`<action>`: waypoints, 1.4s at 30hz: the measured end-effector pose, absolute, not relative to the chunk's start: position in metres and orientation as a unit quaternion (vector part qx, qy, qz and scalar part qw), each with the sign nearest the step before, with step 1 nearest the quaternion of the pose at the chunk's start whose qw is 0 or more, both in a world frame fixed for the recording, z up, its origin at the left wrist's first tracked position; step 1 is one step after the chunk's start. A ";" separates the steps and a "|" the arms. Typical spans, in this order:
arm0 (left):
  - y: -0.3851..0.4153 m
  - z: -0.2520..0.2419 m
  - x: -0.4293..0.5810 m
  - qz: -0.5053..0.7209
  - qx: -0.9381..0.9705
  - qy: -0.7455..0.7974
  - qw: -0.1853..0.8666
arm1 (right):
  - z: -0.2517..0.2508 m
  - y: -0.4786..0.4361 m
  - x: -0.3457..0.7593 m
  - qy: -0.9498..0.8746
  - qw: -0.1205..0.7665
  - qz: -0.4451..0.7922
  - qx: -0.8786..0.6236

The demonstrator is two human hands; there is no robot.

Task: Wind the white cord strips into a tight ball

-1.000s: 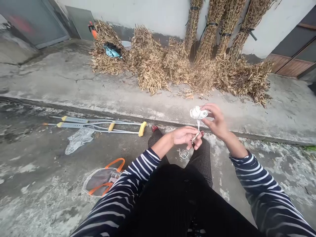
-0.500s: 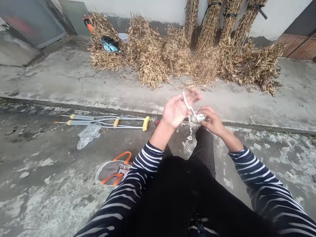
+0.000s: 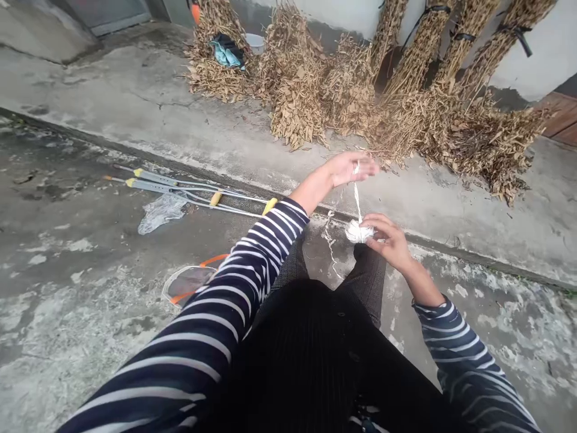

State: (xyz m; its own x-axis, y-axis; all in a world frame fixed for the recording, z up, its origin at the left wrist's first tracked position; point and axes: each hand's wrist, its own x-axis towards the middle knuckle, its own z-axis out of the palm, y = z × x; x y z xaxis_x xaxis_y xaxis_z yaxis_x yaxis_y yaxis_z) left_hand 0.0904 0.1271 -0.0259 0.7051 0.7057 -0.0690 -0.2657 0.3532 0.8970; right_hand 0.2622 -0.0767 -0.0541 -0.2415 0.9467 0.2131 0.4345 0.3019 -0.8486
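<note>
My left hand [image 3: 354, 168] is raised over the step edge, its fingers stretched out. A white cord [image 3: 357, 195] crosses its fingers and runs fairly straight down to a wound ball of white cord [image 3: 357, 232]. The thumb and fingers of my right hand [image 3: 388, 239] grip that ball from its right side, above my leg. A loose, kinked length of the same cord [image 3: 330, 240] dangles left of the ball toward the ground. How the cord passes around my left hand is partly hidden.
Dried plant bundles [image 3: 300, 102] lean along the wall on a raised concrete step [image 3: 189, 129]. Crutches [image 3: 198, 193] lie below its edge, beside a crumpled clear plastic bag [image 3: 161, 211]. A see-through bag with orange handles [image 3: 192, 281] lies left, partly behind my sleeve.
My left hand has moved up and away from the ball, and the cord between them is longer and straighter. My right hand keeps the ball, now slightly lower. The view has tilted.
</note>
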 end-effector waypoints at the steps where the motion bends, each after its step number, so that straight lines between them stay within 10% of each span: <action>1: 0.134 -0.031 0.085 0.245 0.514 0.245 0.784 | -0.055 -0.078 0.261 -0.678 0.399 0.374 -0.491; 5: 0.167 -0.048 0.058 0.020 0.653 0.455 0.606 | -0.054 -0.084 0.258 -0.542 0.434 0.549 -0.465; 10: 0.182 -0.068 0.050 0.110 0.727 0.521 0.434 | -0.062 -0.074 0.257 -0.398 0.469 0.642 -0.458; 19: 0.047 -0.116 0.084 0.210 0.640 0.266 0.689 | -0.071 -0.057 0.261 -0.252 0.445 0.699 -0.500; 29: -0.005 -0.123 0.064 0.319 0.691 0.284 0.583 | -0.078 -0.107 0.244 -0.318 0.498 0.655 -0.472; 42: -0.016 -0.119 0.049 0.223 0.540 0.251 0.772 | -0.057 -0.108 0.263 -0.402 0.541 0.560 -0.482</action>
State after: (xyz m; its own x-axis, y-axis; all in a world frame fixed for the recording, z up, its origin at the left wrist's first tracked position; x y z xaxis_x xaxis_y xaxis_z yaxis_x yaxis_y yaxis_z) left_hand 0.0491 -0.0160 -0.1191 0.7752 0.6144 -0.1465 -0.0731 0.3177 0.9454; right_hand 0.2628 -0.1083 -0.0574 0.0486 0.9932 -0.1056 -0.2186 -0.0926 -0.9714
